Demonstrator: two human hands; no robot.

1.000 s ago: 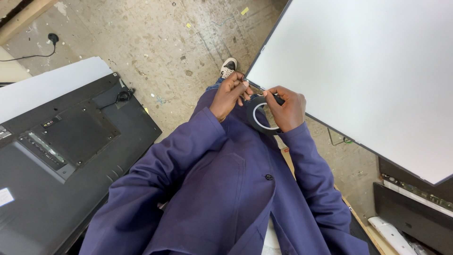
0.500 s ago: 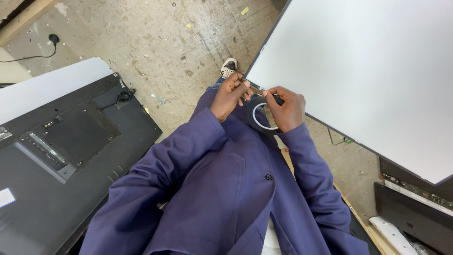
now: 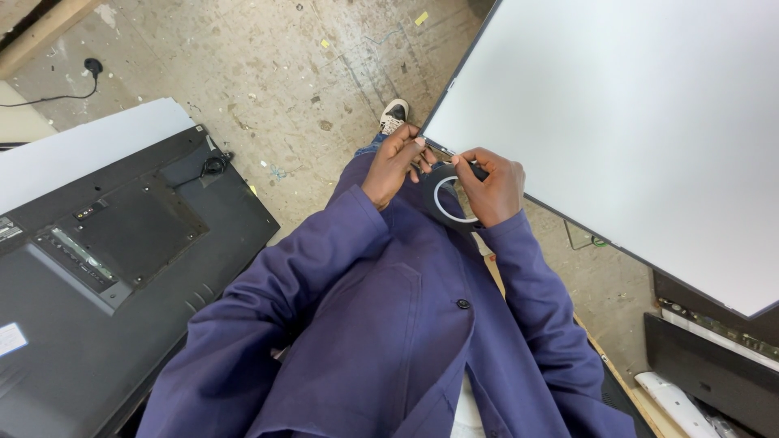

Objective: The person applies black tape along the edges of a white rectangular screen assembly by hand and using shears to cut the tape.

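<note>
- Right hand: closed around a round roll of black adhesive tape with a pale inner core, fingers over its upper rim, thumb towards the left hand.
- Left hand: just beside the right one, fingertips pinched at the roll's upper left edge; whether they grip a loose tape end cannot be told.
- The roll stands on edge between both hands, its open centre facing the camera, in front of the dark blue buttoned work jacket.
- Immediately beyond the hands: the near corner of a large flat white panel with a thin dark frame, extending away to the right.
- Below the hands: a white and black shoe on the stained concrete floor.
- Well to the left: a black flat screen lying face down, back cover up, partly over a white sheet.
</note>
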